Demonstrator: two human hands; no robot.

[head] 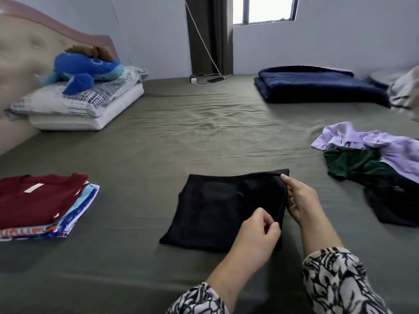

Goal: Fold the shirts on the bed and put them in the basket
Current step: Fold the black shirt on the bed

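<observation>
Nearest, 2 sleeves in a black-and-white leaf print at the bottom edge. Just beyond, left hand (256, 236) with fingers curled, thumb and forefinger pinching the near right edge of the black shirt (217, 207). Right hand (301, 200) beside it, thumb up at the far right corner of the same shirt, fingers tucked along and under its right edge, gripping the cloth. Black shirt folded to a rough rectangle, flat on the olive bed sheet (136, 257), about midway across the bed. Off to the left, level with it, a neat stack of folded shirts (43, 205), a dark red 1 on top, blue and printed layers below. Off to the right, a loose heap of unfolded shirts (371, 162): lilac on top, dark green under it, something black nearest the edge. Farther left, 2 pillows (74, 112) against the padded headboard (25, 53), with a blue plush whale (88, 69) lying on top. Farther right, a folded navy blanket (317, 85). At the far side, a charger and cable (204, 79) beside a dark curtain (210, 32), with a window (267, 10) above.
</observation>
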